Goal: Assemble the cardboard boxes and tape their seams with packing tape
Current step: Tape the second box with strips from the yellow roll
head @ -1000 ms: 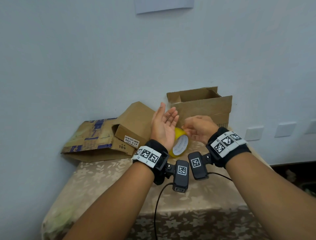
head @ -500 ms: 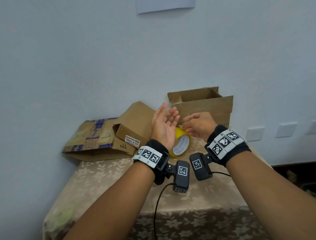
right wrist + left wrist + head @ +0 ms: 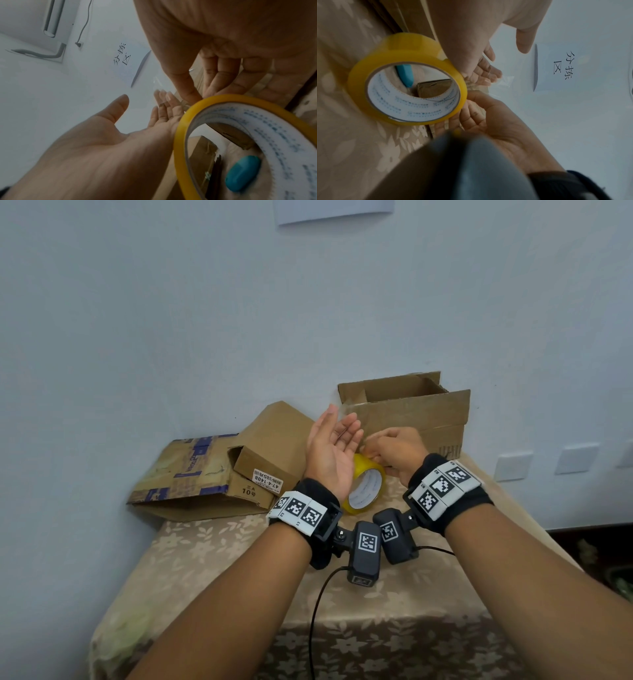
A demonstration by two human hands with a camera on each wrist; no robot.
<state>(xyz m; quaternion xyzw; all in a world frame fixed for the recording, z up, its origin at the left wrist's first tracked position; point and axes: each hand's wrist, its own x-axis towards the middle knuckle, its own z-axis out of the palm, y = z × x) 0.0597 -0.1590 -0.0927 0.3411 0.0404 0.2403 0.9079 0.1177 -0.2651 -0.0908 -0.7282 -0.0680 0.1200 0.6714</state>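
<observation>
A yellow roll of packing tape [image 3: 364, 489] stands on edge on the flowered tablecloth [image 3: 222, 570], between my hands. My left hand [image 3: 334, 445] is held upright, palm to the right, fingers straight, its lower edge against the roll [image 3: 406, 54]. My right hand [image 3: 390, 451] has its fingers curled and pinches the tape's loose end at the top of the roll [image 3: 193, 105]. A thin clear film of tape [image 3: 502, 81] shows by the fingertips. An upright open cardboard box [image 3: 411, 414] stands behind my hands at the wall. Flattened boxes [image 3: 191, 474] lie to the left.
A small brown box with a white label [image 3: 274, 446] leans on the flattened ones. A blue cutter [image 3: 241, 174] lies on the cloth behind the roll. The wall [image 3: 308, 320] closes the back and left; the table drops off at the right edge.
My right hand has dropped from near the left fingertips onto the top of the roll and curled its fingers. The left hand and the roll have barely moved.
</observation>
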